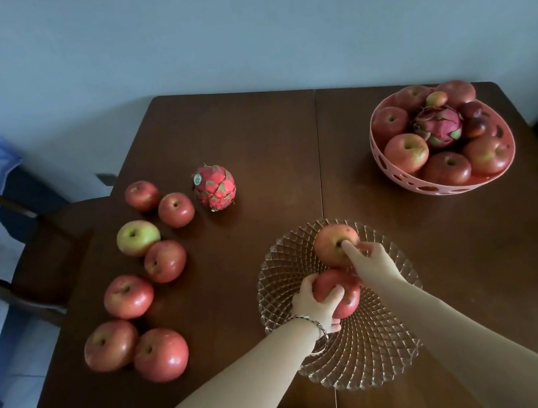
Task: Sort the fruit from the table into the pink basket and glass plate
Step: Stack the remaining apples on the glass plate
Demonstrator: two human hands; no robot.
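Apples (335, 249) (stems up) held over glass plate (369, 359).

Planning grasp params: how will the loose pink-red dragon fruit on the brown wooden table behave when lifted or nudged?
The pink-red scaly dragon fruit is oval, so a nudge would probably rock or roll it unevenly rather than slide it. Its raised scale tips should give fingers some purchase, though they look soft and may bend. It looks bigger than the nearest red apple, so likely heavier; a wide grasp seems wise.

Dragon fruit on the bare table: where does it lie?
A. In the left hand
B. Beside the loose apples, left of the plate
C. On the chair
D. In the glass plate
B: the dragon fruit sits on the table next to the apple, outside the glass plate.
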